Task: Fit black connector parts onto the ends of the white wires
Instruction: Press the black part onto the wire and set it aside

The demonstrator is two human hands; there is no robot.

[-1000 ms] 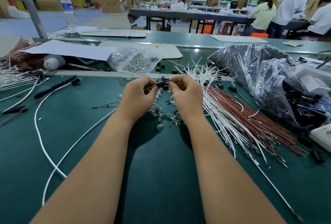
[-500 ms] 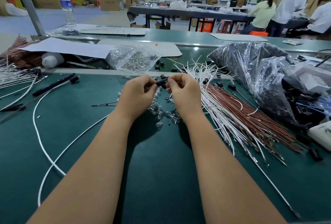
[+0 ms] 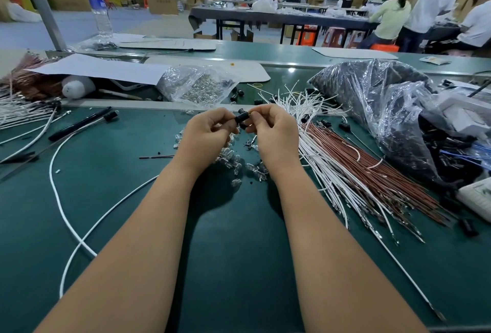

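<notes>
While raised a little above the green table (image 3: 239, 266), near the middle of its far edge, left hand (image 3: 206, 137) and right hand (image 3: 273, 134) meet fingertip to fingertip around one black connector (image 3: 242, 116). Both curled in a narrow pinch on that small dark cylinder, thumbs toward each other; whether a wire end already sits inside it, impossible to tell, since the fingers hide it.

Directly beneath the hands, scattered on the table: a litter of small clear bulbs (image 3: 233, 163), partly covered by the wrists. Just right of the right hand, touching its edge in the view, a thick fan of white wires (image 3: 329, 170), running from the far edge toward the right near corner, with a sheaf of brown wires (image 3: 377, 170) lying alongside on its right. Loose black connector parts (image 3: 345, 127) dotted among the wire tips. Farther right, against the right edge, a large crumpled clear plastic bag of black parts (image 3: 372, 98).

Beyond the raised lip at the far edge, a smaller clear bag of bulbs (image 3: 196, 85) and a white sheet of paper (image 3: 98, 69). On the left half of the table, a long single white cable (image 3: 57, 186) looping toward the near edge and a black pen-like tool (image 3: 79, 124). At the far left corner, a water bottle (image 3: 99, 9) beside a grey post.
</notes>
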